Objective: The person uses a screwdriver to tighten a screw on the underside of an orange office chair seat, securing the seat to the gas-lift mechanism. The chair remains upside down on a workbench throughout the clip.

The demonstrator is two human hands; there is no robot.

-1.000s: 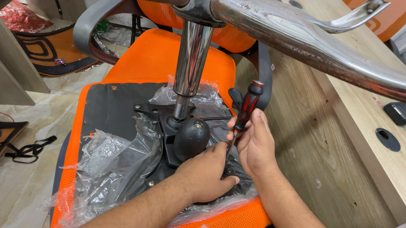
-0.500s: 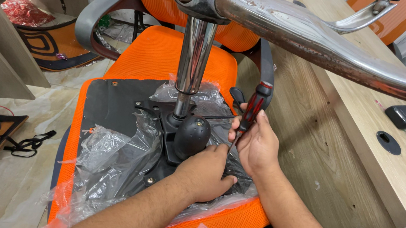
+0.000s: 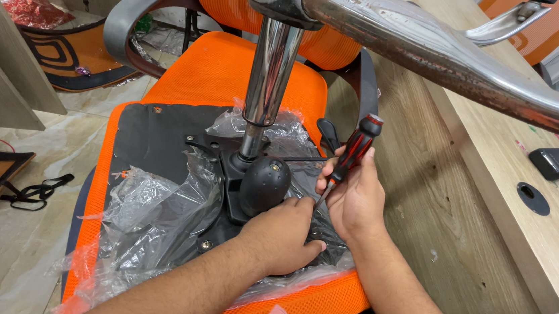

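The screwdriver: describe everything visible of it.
The screwdriver has a chunky red-and-black handle, seemingly plastic with rubbery grip, and a thin dark metal shaft. It is tilted, handle up and to the right, shaft slanting down left toward the black mechanism plate under the upturned orange seat. The right hand grips the lower handle; the left hand lies by the tip, which is hidden.

One upturned orange chair [image 3: 232, 79], one screwdriver [image 3: 350, 153], one round black knob [image 3: 265, 184], two hands, two black boxes on the desk.
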